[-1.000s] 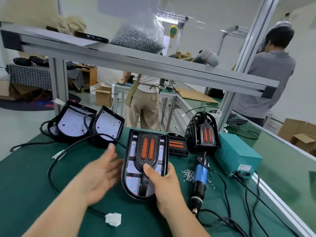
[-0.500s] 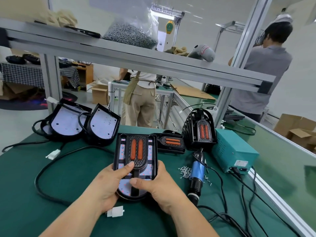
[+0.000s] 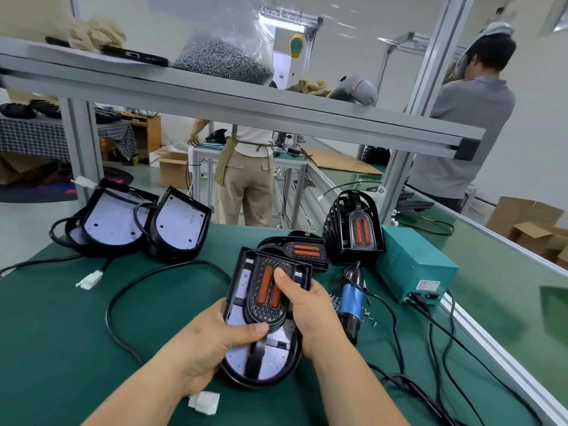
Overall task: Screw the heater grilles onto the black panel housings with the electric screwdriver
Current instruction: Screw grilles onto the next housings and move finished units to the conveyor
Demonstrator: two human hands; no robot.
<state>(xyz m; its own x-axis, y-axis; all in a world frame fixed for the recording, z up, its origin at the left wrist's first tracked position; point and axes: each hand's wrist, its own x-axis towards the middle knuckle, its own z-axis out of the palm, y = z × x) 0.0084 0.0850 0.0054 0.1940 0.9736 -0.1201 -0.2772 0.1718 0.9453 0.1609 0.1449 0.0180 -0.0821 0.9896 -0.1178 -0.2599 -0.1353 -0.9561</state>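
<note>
Fingers (image 3: 247,329) on both sides are wrapped round one housing, none free. Left hand (image 3: 209,345) grips its left edge, thumb laid across the face just below the grille. Right hand (image 3: 310,315) grips the right edge, thumb pressed down on the grille's orange bars.

Biggest first: green bench (image 3: 61,318) under everything. Housing (image 3: 270,362) is held btwn the two hands, rounded end toward me & square end away, so its long axis runs near-to-far. Grille (image 3: 261,290) sits in the far half on the same axis. It looks seated, but I judge it not yet screwed down.

Screwdriver (image 3: 352,302) lies on the bench just beside my right hand, on the outer side, also lengthways near-to-far. It's well apart from the left hand. So the right hand is the one to let go & reach sideways for it, w/ the left keeping the housing steady. Screws (image 3: 368,315) are scattered right by the tool, same side, v. small.
</note>
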